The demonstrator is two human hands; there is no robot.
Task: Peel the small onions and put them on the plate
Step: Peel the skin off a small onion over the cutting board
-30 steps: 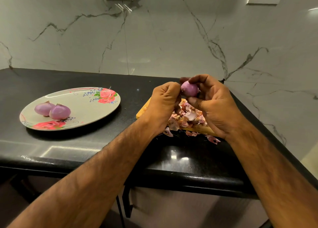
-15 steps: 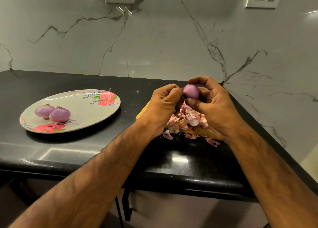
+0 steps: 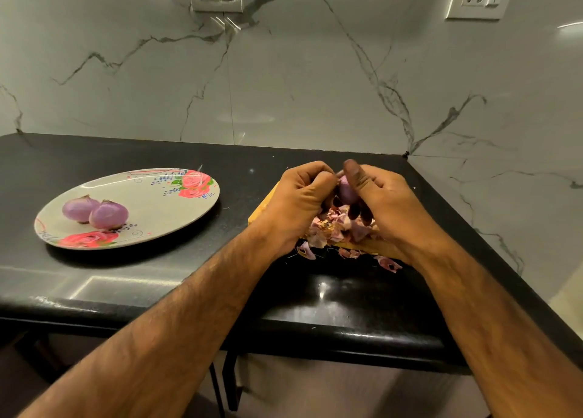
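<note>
At centre right of the frame, the right hand (image 3: 388, 206) grips a small onion (image 3: 346, 192), thumb across its top. The left hand (image 3: 303, 203) pinches at its left side with curled fingers. Below them, onion peels (image 3: 334, 228) lie heaped on a yellow cutting board (image 3: 372, 246). At left, a floral plate (image 3: 151, 196) on the black countertop (image 3: 126, 285) holds two peeled onions (image 3: 79, 208), touching.

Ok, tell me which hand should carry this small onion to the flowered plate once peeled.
Probably the right hand: it grips the small purple onion, thumb on top. The left hand sits nearer the round flowered plate but would need a handover.
</note>
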